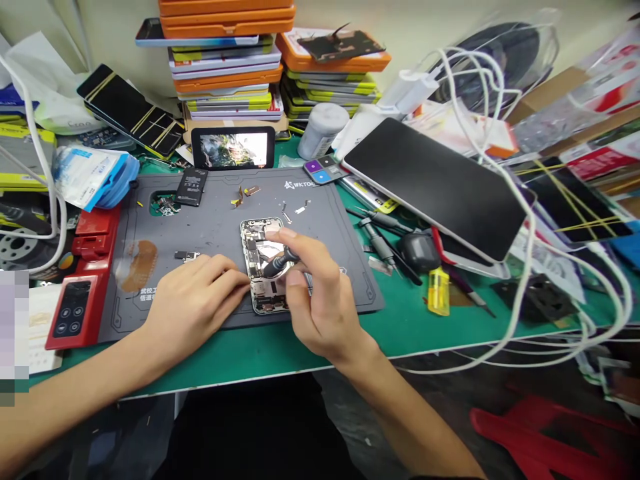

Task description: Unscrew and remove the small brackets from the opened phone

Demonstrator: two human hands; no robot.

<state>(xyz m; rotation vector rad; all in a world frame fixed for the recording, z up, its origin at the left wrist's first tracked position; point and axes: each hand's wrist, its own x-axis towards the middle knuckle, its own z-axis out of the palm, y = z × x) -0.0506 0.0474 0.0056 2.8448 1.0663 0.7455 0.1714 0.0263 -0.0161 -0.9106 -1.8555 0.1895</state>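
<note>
An opened phone lies on the grey work mat, its inner parts exposed. With thumb and fingers, my right hand grips a dark-handled screwdriver, slanted so its lower end is over the phone's interior. The screwdriver's tip is too small to make out. My left hand rests on the mat, fingers bent together, fingertips against the phone's lower left edge. A loose phone battery, a small dark part and bits of flex cable lie farther up and left on the mat.
A lit phone leans behind the mat, before stacked orange and yellow cases. Right of the mat are screwdrivers, a yellow piece, a large dark-screened tablet and white cables. A red device borders the left.
</note>
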